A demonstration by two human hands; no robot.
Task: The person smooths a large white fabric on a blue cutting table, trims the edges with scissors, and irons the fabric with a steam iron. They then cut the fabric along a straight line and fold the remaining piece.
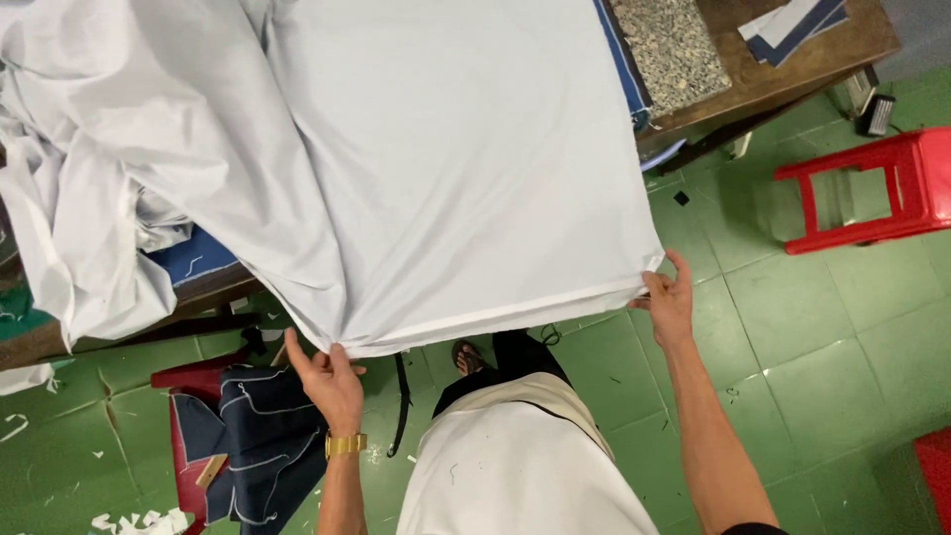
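Both the left hand (pixel 330 381) and right hand (pixel 670 300), fingers pinched on the near corners of the white cloth (pixel 436 168) overhanging the table (pixel 783 69), should pull evenly to keep its hem taut.

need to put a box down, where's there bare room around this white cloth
Bare green tiled floor lies open between the right hand and the red plastic stool. The table is crowded: large white cotton sheet covers it. Left, by the left hand, navy garments and scraps clutter the floor.
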